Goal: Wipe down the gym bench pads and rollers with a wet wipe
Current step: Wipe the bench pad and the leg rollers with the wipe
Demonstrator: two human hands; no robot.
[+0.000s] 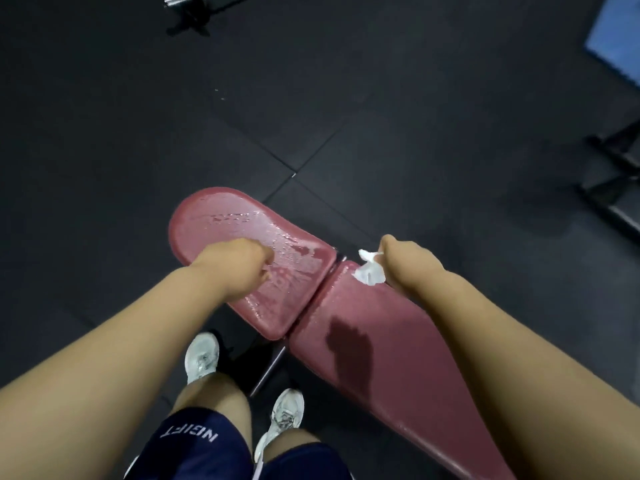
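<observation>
A dark red gym bench lies below me. Its rounded seat pad (221, 230) is wet and streaked. The long back pad (391, 344) runs down to the right and carries a dark damp patch. My left hand (239, 261) rests on the seat pad with its fingers curled, nothing visible in it. My right hand (401, 261) is closed on a crumpled white wet wipe (370, 271), which touches the top corner of the back pad near the gap between the two pads. No rollers are in view.
Black rubber floor tiles (173, 116) surround the bench. A dark metal rack frame (613, 181) stands at the right, a blue mat (620, 36) at the top right, and a stand base (188, 26) at the top. My two white shoes (202, 356) stand beside the bench frame.
</observation>
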